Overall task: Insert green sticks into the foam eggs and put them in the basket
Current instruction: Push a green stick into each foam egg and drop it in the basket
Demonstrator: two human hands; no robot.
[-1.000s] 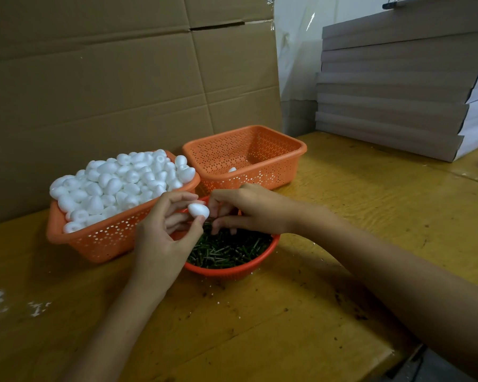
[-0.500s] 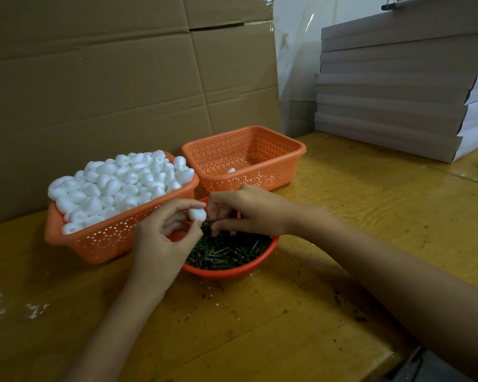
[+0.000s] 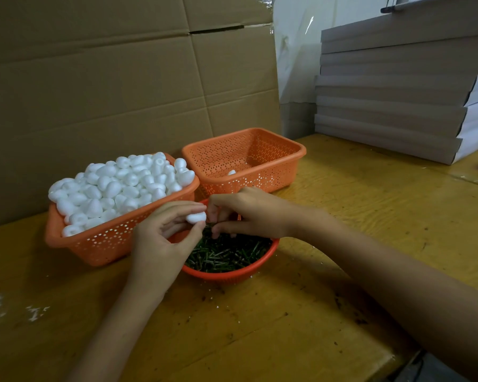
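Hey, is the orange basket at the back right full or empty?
Nearly empty: the back basket holds one visible foam egg; its visible floor is otherwise bare.

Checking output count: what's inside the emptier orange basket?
One white foam egg shows in the basket, behind its near wall. That wall hides the egg's lower part, any stick, and the floor beside it.

Dim, warm light; edges bowed; soft shadows.
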